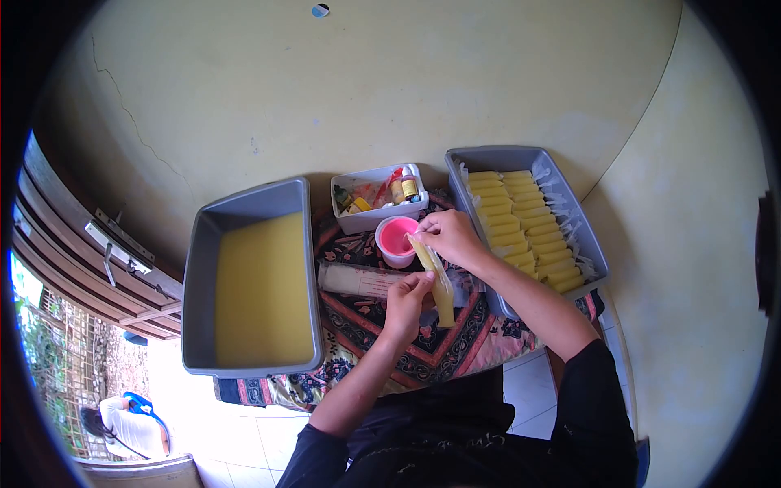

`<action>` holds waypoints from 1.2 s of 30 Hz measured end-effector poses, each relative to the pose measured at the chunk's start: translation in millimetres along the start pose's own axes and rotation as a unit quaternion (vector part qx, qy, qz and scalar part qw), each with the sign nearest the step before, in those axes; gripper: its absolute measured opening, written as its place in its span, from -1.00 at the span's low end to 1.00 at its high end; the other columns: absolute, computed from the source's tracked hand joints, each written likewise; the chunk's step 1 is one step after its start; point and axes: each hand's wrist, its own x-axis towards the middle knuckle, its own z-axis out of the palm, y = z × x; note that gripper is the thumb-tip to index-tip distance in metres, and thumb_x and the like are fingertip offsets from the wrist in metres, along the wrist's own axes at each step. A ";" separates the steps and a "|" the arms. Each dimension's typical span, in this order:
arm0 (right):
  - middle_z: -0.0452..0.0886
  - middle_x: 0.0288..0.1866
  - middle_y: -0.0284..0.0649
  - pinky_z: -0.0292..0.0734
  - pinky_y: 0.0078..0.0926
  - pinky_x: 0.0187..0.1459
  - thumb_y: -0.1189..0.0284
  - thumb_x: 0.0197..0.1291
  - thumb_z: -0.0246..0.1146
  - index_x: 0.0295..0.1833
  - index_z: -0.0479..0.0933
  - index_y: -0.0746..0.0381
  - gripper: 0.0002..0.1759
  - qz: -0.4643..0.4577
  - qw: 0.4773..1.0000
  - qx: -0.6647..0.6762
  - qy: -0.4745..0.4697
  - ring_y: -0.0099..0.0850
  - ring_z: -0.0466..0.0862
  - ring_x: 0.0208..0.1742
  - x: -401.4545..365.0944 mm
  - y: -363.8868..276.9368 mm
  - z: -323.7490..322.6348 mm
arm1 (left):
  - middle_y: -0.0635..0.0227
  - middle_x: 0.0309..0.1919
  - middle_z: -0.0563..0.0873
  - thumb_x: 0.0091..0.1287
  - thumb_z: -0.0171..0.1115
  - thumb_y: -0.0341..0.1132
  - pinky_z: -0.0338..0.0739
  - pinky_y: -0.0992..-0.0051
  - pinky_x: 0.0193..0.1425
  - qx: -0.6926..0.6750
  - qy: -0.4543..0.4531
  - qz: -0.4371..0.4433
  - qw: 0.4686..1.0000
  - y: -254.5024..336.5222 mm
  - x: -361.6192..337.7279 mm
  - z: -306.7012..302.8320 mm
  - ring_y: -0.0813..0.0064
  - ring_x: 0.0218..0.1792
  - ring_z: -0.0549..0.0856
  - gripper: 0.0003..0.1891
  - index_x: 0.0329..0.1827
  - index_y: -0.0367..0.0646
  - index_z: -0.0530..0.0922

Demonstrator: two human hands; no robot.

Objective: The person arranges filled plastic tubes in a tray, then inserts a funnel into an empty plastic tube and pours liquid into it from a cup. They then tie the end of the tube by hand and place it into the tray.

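A narrow clear plastic bag of yellow liquid (443, 302) hangs slanted between my two hands, over the patterned cloth. My left hand (407, 302) is closed on the bag around its middle. The fingers of my right hand (450, 236) pinch its upper end, beside a white cup with a pink inside (396, 236). Beneath my left wrist lies a clear packet of flat plastic bags (358, 281) with red print. To the left stands a grey tub (311, 325) with yellow liquid (264, 285). Several filled yellow bags (521, 215) lie in rows inside another grey tub (587, 236) at the right.
A white box (358, 221) with small bottles (408, 185) and packets stands at the back against the wall (382, 98). The table has a patterned cloth (439, 350). At lower left, a person in a white top (134, 431) is outside the open door.
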 end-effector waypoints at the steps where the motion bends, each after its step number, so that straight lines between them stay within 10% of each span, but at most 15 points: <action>1: 0.71 -0.41 0.00 0.63 -0.46 -0.30 0.47 0.05 0.36 -0.29 0.66 0.41 -0.81 -0.004 1.000 0.001 -0.003 -0.32 0.77 -0.36 0.7 0.7 0.2 | 0.38 -0.35 0.69 0.44 0.18 -0.23 0.59 0.55 -0.22 0.000 0.000 0.000 1.000 0.2 0.2 -0.4 0.59 -0.37 0.70 -0.75 -0.15 -0.29 0.60; 19: 0.69 -0.36 -0.31 0.56 -0.65 -0.24 0.54 0.23 0.29 -0.19 0.61 0.38 -0.88 -0.013 0.993 0.118 0.004 -0.59 0.66 -0.30 -13.5 -29.1 -19.1 | 0.38 -0.29 0.71 0.42 0.20 -0.26 0.55 0.60 -0.18 0.053 -0.010 0.038 0.998 21.1 -5.1 -2.0 0.64 -0.28 0.68 -0.76 -0.08 -0.31 0.60; 30: 0.67 -0.32 -0.27 0.57 -0.61 -0.17 0.59 0.23 0.28 -0.22 0.56 0.41 -0.92 -0.130 0.985 0.109 0.037 -0.59 0.66 -0.24 -42.8 -89.1 -61.4 | 0.30 -0.28 0.74 0.22 0.38 -0.48 0.59 0.56 -0.10 0.266 0.067 0.286 0.918 78.1 7.8 30.4 0.59 -0.30 0.69 -0.87 -0.23 -0.34 0.66; 32: 0.69 -0.34 -0.25 0.59 -0.60 -0.20 0.59 0.23 0.28 -0.23 0.56 0.42 -0.92 -0.163 0.982 0.069 0.062 -0.57 0.68 -0.28 -42.3 -98.9 -69.4 | 0.32 -0.37 0.75 0.19 0.40 -0.49 0.53 0.60 -0.15 0.210 0.019 0.355 0.911 86.6 7.6 37.9 0.65 -0.31 0.66 -0.89 -0.26 -0.32 0.70; 36: 0.67 -0.34 -0.26 0.56 -0.63 -0.20 0.61 0.23 0.26 -0.23 0.55 0.39 -0.95 -0.168 0.970 0.169 0.052 -0.58 0.66 -0.27 -44.3 -117.0 -86.1 | 0.23 -0.22 0.74 0.38 0.18 -0.41 0.51 0.55 0.03 -0.010 -0.181 0.204 0.962 98.0 13.9 38.3 0.57 -0.15 0.67 -0.81 -0.09 -0.37 0.64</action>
